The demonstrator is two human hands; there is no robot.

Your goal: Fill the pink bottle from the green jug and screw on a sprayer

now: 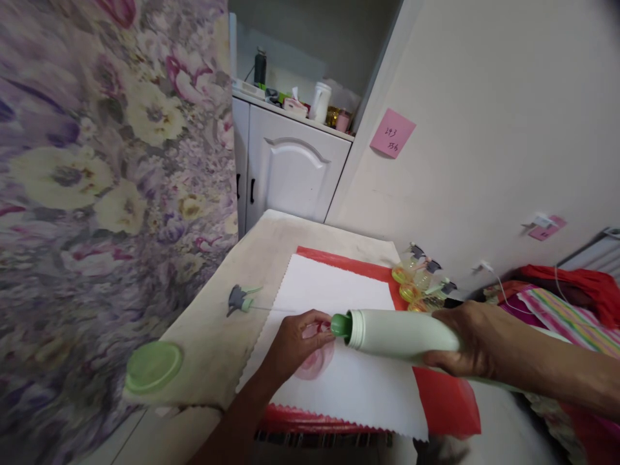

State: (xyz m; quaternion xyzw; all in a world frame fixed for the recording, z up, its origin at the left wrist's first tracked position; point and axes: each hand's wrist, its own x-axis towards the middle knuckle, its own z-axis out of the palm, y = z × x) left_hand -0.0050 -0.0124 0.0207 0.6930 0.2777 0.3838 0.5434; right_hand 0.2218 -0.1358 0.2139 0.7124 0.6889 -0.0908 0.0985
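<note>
My right hand (467, 339) grips a pale green bottle (404, 334) tipped on its side, its open green neck (340, 325) pointing left. My left hand (296, 340) is closed around a small clear pinkish container (314, 358) held right at the bottle's neck, above a white cloth (334, 290). The cloth lies on a red sheet (443, 397) on a small table (264, 252). A grey and green spray pump (241, 299) with its thin tube lies on the table left of the cloth. A round green lid (154, 366) sits at the table's near left corner.
Several small clear yellowish spray bottles (419, 281) stand at the cloth's far right corner. A floral curtain (97, 194) hangs at left. A white cabinet (288, 168) with assorted items on top stands behind. Pink notes (392, 133) stick on the right wall; colourful fabric (566, 303) lies at right.
</note>
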